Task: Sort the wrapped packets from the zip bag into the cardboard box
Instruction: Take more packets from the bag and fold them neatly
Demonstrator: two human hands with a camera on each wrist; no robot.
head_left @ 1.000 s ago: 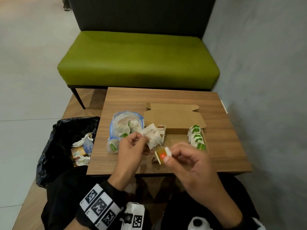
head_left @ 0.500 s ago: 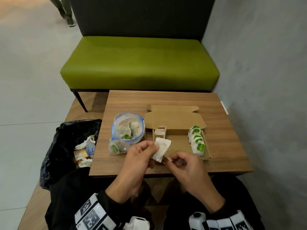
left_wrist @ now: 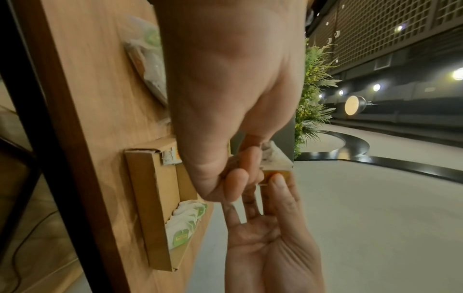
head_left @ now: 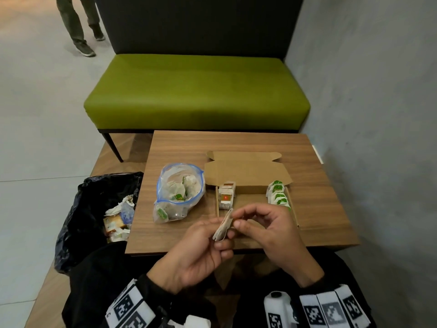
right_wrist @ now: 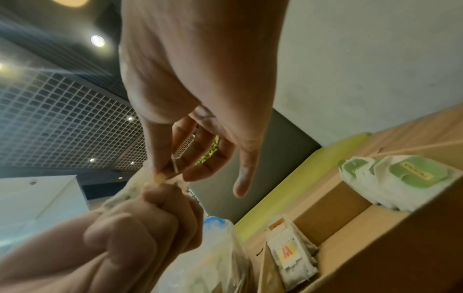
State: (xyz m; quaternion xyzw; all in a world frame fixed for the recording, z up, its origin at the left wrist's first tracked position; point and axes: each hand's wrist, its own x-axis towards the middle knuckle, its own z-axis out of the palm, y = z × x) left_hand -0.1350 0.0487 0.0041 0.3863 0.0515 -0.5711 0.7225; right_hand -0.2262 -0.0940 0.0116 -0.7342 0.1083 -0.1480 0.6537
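Observation:
Over the near edge of the wooden table, my left hand grips a white wrapped packet, held edge-on. My right hand pinches its orange tag between thumb and forefinger. Left of the hands, the clear zip bag with a blue rim lies open and holds several packets. The open cardboard box sits behind my hands. It has a row of orange-labelled packets at its left and green-labelled packets at its right.
A black bin bag with crumpled wrappers stands on the floor left of the table. A green bench is behind the table and a grey wall is at the right. A person's legs are at the far left.
My right hand brought the orange tag from apart up against the white packet. The packet has turned edge-on and both hands have drawn back to the table's near edge.

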